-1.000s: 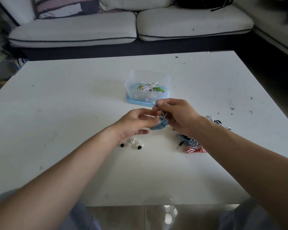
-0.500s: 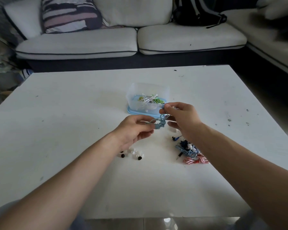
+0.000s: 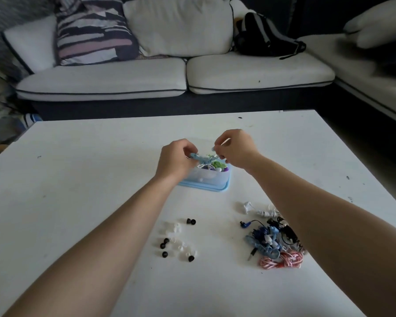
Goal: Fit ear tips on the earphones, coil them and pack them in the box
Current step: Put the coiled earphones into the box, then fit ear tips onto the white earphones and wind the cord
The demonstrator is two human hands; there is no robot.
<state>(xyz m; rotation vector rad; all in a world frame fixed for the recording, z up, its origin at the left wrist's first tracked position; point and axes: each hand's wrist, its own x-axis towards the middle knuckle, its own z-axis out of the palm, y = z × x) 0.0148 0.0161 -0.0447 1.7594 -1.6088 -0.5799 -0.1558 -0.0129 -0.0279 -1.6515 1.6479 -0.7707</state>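
Evidently light and limp: hangs as a light-blue earphone coil [image 3: 201, 158] just above the open plastic box [image 3: 206, 179], pinched at either end by left hand [image 3: 177, 156] and right hand [image 3: 236, 149]. Likely springs loose; best gripped across the wound loops.

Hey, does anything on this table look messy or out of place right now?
Nothing looks damaged or spilled. Loose ear tips lie scattered on the table, and the unpacked earphones form a tangled heap on the right. The left hand and right hand hold a blue coiled pair over the box.
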